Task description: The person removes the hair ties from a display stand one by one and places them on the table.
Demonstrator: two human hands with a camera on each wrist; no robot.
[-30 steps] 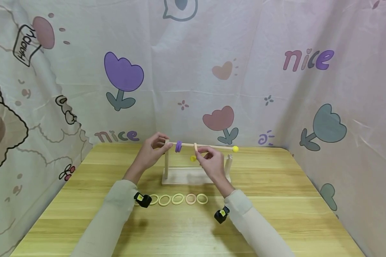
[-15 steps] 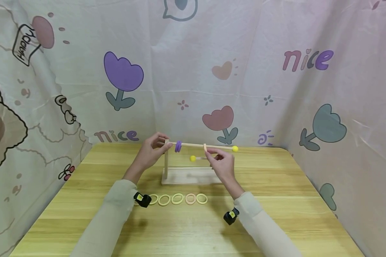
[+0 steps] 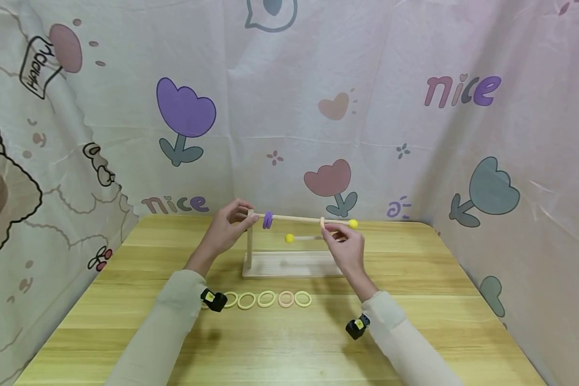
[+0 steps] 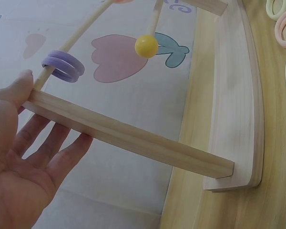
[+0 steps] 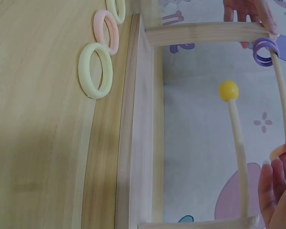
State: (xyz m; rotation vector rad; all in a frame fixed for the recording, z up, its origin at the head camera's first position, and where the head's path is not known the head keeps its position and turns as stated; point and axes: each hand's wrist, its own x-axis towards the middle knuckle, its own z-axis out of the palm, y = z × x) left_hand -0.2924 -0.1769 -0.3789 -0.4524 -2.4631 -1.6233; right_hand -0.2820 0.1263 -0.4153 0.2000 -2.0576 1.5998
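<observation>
My left hand (image 3: 229,229) grips the top of the left post (image 4: 133,134) of a wooden stand, thumb beside the upper rod (image 3: 294,217). Purple rings (image 4: 64,65) hang on that rod close to the thumb. Farther along it, my right hand (image 3: 344,247) pinches a pale orange ring (image 3: 322,223) between thumb and fingers, near the yellow ball (image 3: 353,224) at the rod's right end. A lower rod (image 5: 238,152) tipped with another yellow ball (image 5: 229,90) reaches leftward from the right post, which my right hand mostly hides in the head view.
The stand's base (image 3: 289,264) rests on the wooden table (image 3: 415,321). In front of it lies a row of several pale yellow rings (image 3: 266,299) with one pink ring (image 3: 286,299) among them. A patterned cloth (image 3: 270,107) hangs behind the table.
My right hand has moved right along the upper rod with the orange ring, toward the ball end. My left hand and the purple rings have stayed in place.
</observation>
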